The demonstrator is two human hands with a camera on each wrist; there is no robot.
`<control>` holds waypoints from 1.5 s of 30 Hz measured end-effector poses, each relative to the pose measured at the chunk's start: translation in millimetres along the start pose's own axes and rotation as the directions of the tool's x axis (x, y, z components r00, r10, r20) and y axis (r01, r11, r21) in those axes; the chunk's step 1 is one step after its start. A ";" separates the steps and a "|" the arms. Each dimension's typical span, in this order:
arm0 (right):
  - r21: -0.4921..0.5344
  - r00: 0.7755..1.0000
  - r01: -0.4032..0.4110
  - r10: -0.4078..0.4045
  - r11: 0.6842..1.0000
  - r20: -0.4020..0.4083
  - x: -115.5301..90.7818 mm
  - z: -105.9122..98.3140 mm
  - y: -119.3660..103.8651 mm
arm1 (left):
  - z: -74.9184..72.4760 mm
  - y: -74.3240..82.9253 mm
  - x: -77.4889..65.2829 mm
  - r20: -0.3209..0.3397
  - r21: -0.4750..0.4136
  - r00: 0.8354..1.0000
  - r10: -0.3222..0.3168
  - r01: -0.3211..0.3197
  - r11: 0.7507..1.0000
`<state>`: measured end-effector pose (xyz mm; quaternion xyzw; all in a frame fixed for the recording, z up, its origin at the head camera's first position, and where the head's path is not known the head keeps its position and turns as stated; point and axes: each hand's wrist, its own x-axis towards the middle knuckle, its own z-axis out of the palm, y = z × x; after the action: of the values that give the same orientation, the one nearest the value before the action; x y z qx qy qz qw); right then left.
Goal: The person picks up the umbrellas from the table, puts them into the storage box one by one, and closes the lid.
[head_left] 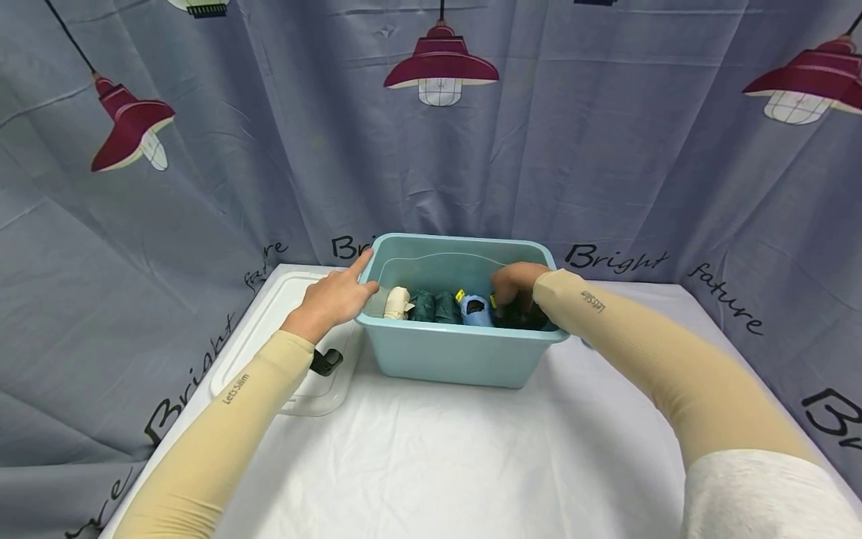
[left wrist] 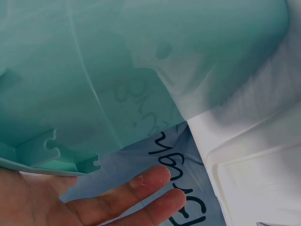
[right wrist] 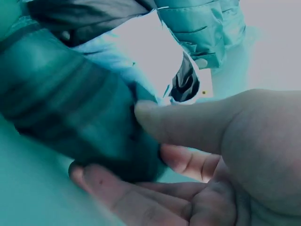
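Observation:
A light teal plastic bin (head_left: 458, 352) stands on the white table with several rolled fabric bundles in a row inside. From the left come a cream roll (head_left: 397, 303), dark green rolls (head_left: 423, 306) and a light blue roll (head_left: 477, 310) with a yellow tag. My left hand (head_left: 334, 298) rests at the bin's left rim, its fingers extended along the outside in the left wrist view. Inside the bin's right end, my right hand (head_left: 517, 284) holds a dark green roll (right wrist: 75, 103) between thumb and fingers, seen in the right wrist view beside the light blue one.
A pale translucent lid (head_left: 330, 389) lies on the table left of the bin, partly under my left arm. A black object (head_left: 327, 362) shows at my left wrist. Behind the table hangs a grey-blue curtain (head_left: 323, 150) printed with red lamps.

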<state>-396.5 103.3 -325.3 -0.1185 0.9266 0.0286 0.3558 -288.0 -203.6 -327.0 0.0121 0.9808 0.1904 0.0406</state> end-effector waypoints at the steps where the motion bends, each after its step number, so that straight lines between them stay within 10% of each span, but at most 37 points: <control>1: 0.008 1.000 -0.003 0.003 1.000 0.000 1.0 -0.3 1.3 | 0.1 0.1 0.1 -0.001 0.000 1.000 0.000 0.000 1.000; 23: 0.083 0.984 0.166 -0.170 0.983 0.048 -20.0 -5.8 12.0 | 4.0 0.1 0.1 -0.013 0.006 1.000 0.003 -0.003 1.000; 45: 0.160 0.943 0.330 -0.315 0.930 -0.111 -83.7 -16.4 26.2 | 2.4 0.8 -1.3 -0.022 0.008 1.000 0.007 -0.007 1.000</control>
<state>-353.4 143.1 -258.1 -0.2380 0.9075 -0.1174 0.3257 -286.5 -202.0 -328.8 0.0139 0.9819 0.1866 0.0293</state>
